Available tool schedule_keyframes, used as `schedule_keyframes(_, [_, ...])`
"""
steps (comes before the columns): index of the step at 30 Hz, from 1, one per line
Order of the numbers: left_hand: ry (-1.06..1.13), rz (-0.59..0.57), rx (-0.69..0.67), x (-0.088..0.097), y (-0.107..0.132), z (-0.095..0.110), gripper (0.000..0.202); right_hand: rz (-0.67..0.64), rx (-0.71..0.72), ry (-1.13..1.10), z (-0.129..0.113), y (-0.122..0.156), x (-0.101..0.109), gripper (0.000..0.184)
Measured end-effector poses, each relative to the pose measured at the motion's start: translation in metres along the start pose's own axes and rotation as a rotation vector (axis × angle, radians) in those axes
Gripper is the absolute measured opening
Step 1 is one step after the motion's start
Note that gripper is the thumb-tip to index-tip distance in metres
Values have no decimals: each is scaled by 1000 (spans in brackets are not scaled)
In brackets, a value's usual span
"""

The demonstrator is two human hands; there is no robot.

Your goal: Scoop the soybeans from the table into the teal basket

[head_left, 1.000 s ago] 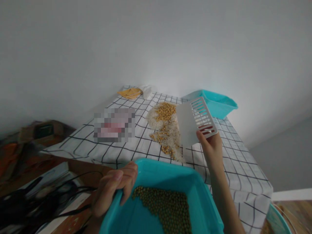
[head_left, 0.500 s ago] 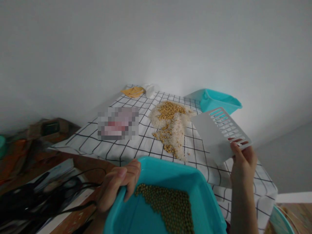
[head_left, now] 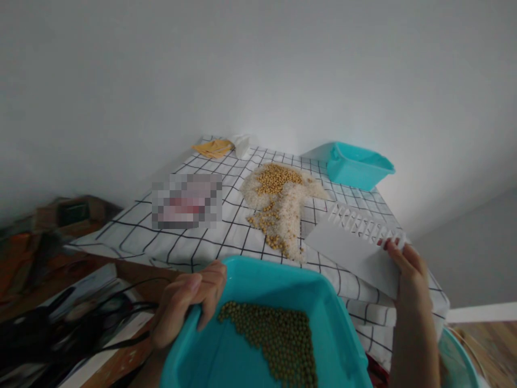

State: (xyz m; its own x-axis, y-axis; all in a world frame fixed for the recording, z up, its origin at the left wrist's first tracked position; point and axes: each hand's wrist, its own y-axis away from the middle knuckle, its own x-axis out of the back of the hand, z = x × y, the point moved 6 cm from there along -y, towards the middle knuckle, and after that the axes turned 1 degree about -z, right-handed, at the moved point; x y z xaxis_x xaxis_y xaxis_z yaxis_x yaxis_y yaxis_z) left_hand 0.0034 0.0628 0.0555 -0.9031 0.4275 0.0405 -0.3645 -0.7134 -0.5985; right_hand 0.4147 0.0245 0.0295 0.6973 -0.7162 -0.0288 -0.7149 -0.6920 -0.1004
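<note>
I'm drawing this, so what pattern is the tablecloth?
The tablecloth is white with a black grid, best seen in the head view.

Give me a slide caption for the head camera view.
Left hand grips a teal tub of beans; right hand holds a slotted white panel near heaped grains.

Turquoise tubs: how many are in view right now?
3: the near tub, its rim in the left hand; the far tub, on the table at far right; the third tub, at lower right, only partly visible. More could be hidden.
</note>
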Motion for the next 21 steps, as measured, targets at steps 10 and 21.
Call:
schedule_keyframes(10, [0, -37, 24, 0, 2, -2, 61, -51, -102, 5, 2, 0, -1, 37])
schedule_keyframes(21, [-14, -3, -26, -2, -4, 4, 61, -65, -115, 9, -4, 7, -8, 37])
